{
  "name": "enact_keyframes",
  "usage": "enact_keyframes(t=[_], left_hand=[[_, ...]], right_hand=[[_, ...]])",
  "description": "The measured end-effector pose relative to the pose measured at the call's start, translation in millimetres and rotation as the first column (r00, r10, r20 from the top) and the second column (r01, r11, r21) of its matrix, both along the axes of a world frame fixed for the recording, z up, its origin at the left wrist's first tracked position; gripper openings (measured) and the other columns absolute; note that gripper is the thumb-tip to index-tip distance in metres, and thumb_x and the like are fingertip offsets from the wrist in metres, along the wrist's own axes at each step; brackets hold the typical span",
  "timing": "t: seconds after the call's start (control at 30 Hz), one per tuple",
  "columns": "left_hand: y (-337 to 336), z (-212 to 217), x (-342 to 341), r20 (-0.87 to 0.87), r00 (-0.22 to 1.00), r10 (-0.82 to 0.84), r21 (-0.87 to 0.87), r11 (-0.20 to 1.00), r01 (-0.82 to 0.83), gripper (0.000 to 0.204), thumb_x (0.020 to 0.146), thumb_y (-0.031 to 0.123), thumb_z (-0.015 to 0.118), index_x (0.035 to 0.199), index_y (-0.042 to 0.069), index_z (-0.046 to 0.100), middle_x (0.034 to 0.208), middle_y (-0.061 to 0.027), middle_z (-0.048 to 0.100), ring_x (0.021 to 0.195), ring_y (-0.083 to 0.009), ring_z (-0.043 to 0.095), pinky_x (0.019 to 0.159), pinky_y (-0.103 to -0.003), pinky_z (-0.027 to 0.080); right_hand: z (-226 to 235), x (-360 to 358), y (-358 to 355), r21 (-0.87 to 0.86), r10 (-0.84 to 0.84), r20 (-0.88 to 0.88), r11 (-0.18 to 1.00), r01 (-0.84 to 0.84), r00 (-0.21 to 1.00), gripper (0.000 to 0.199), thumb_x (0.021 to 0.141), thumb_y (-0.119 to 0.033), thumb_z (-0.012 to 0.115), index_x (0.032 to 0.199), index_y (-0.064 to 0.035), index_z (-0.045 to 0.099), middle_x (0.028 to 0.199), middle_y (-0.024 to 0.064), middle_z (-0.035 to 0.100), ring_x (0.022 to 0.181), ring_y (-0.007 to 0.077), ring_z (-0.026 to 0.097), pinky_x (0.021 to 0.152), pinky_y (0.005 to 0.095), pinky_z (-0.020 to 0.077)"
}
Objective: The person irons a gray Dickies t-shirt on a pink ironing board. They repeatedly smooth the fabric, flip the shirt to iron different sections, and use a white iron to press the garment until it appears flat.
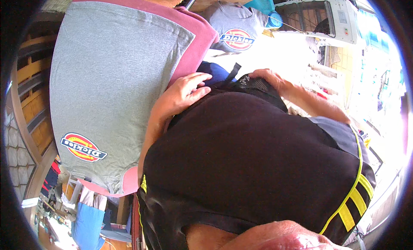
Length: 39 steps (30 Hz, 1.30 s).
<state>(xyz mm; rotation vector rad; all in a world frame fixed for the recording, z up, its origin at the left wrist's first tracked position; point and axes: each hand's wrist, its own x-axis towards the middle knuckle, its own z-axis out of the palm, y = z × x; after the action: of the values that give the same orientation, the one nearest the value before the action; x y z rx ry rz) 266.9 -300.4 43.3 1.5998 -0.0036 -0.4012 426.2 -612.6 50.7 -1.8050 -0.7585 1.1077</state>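
Note:
At my waist, my left hand (192,90) has its thumb and fingers apart, with nothing seen in it. It lies against the front of my black shirt, beside a dark blue cloth (213,71). My right hand (270,79) is closed over the edge of a black mesh-like piece (260,84) at my waist; its exact kind is unclear. A short black strap (233,71) sticks up between the hands. Left of me, a grey T-shirt (112,73) with a printed badge is spread flat on a pink padded board (195,47).
Beyond the board lies a second grey T-shirt (236,24) with a similar badge. A white machine with a dark opening (344,19) stands at the far right, beside blue plastic containers (262,4). A wooden rack (36,86) is at the left, and a blue cloth (88,222) hangs at the lower left.

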Motion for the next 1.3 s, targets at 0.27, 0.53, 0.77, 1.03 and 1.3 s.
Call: enact_keyframes(t=[0.27, 0.53, 0.77, 1.03, 1.3], left_hand=[[-6.8, 16.1, 27.4, -0.293, 0.939, -0.181, 0.052, 0.978, 0.204, 0.047, 0.087, 0.024, 0.071, 0.124, -0.001, 0.059, 0.091, -0.0176, 0.065, 0.078, -0.0264, 0.060, 0.072, -0.039, 0.046], [-9.0, 6.5, 10.5, 0.048, 0.999, -0.016, 0.148, 0.989, 0.009, 0.037, 0.084, 0.020, 0.072, 0.115, 0.002, 0.062, 0.102, -0.0162, 0.068, 0.095, -0.0310, 0.067, 0.081, -0.038, 0.052], [1.7, 23.7, 8.6, -0.094, 0.996, 0.000, 0.241, 0.970, 0.023, 0.017, 0.084, 0.008, 0.067, 0.098, -0.002, 0.065, 0.086, -0.0162, 0.070, 0.076, -0.0305, 0.069, 0.068, -0.037, 0.053], [19.2, 43.5, -35.9, -0.284, 0.920, 0.271, 0.235, 0.950, -0.208, 0.004, 0.088, 0.002, 0.061, 0.091, -0.001, 0.061, 0.074, -0.0072, 0.063, 0.066, -0.0066, 0.058, 0.057, -0.026, 0.047], [14.3, 26.9, -29.8, -0.307, 0.920, 0.244, 0.289, 0.945, -0.155, 0.004, 0.089, 0.001, 0.061, 0.093, 0.000, 0.061, 0.072, -0.0074, 0.063, 0.064, -0.0088, 0.060, 0.058, -0.026, 0.049]], right_hand=[[34.5, 22.1, 96.1, -0.622, -0.412, -0.505, 0.783, 0.011, 0.758, 0.031, 0.088, -0.026, 0.064, 0.110, -0.0047, 0.069, 0.104, 0.0100, 0.070, 0.088, 0.0163, 0.068, 0.079, 0.0336, 0.0551], [21.0, 20.4, 132.7, -0.697, -0.219, -0.424, 0.698, -0.162, 0.879, 0.032, 0.085, -0.034, 0.066, 0.101, -0.0076, 0.071, 0.103, 0.0073, 0.067, 0.088, 0.0140, 0.066, 0.068, 0.0345, 0.0552], [-6.3, 17.5, 156.4, -0.441, 0.041, -0.569, 0.828, -0.347, 0.821, 0.037, 0.087, -0.039, 0.064, 0.105, -0.0086, 0.072, 0.101, 0.0063, 0.071, 0.081, 0.0143, 0.067, 0.063, 0.0337, 0.0556], [-40.0, 21.6, 161.7, -0.131, -0.054, -0.895, 0.981, -0.144, 0.443, 0.041, 0.088, -0.041, 0.068, 0.110, -0.0063, 0.069, 0.104, 0.0081, 0.071, 0.095, 0.0183, 0.066, 0.088, 0.0340, 0.0527], [-85.5, 22.3, 113.4, 0.015, 0.043, -0.975, 0.992, -0.129, 0.219, 0.061, 0.092, -0.043, 0.064, 0.138, -0.0045, 0.051, 0.130, 0.0155, 0.058, 0.117, 0.0241, 0.057, 0.104, 0.0376, 0.0432]])
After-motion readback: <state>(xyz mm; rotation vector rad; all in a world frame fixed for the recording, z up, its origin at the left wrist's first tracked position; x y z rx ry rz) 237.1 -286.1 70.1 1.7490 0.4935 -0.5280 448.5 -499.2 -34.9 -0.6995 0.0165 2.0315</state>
